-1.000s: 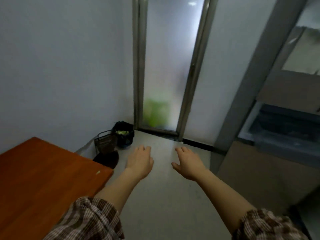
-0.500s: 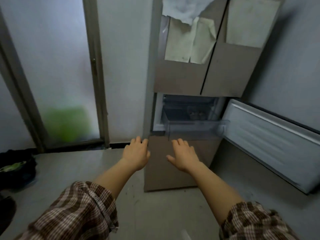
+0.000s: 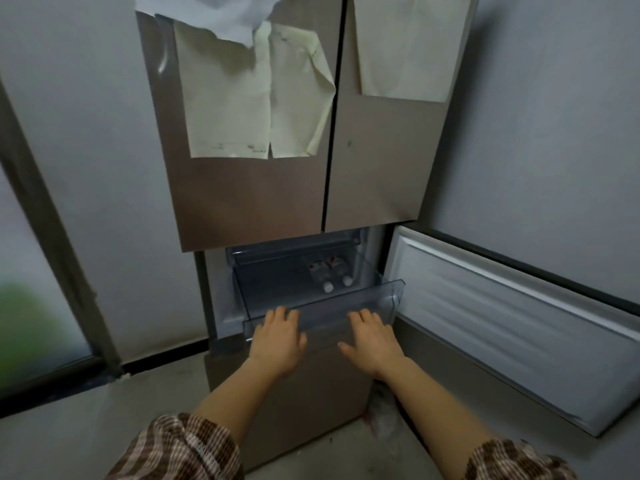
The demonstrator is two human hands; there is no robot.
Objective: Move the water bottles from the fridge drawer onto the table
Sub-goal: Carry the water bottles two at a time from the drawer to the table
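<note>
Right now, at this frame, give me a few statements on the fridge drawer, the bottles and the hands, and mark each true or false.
1. The clear drawer is pulled out. True.
2. Two water bottles lie in the drawer, white caps toward the camera. True.
3. The left hand holds a bottle. False: it is open and empty, at the drawer's front edge.
4. The bottles lie in the drawer's left half. False: they lie toward the right.
5. The right hand is spread open near the drawer front. True.
6. The fridge's upper doors stand open. False: both are shut, with papers stuck on them.
</note>
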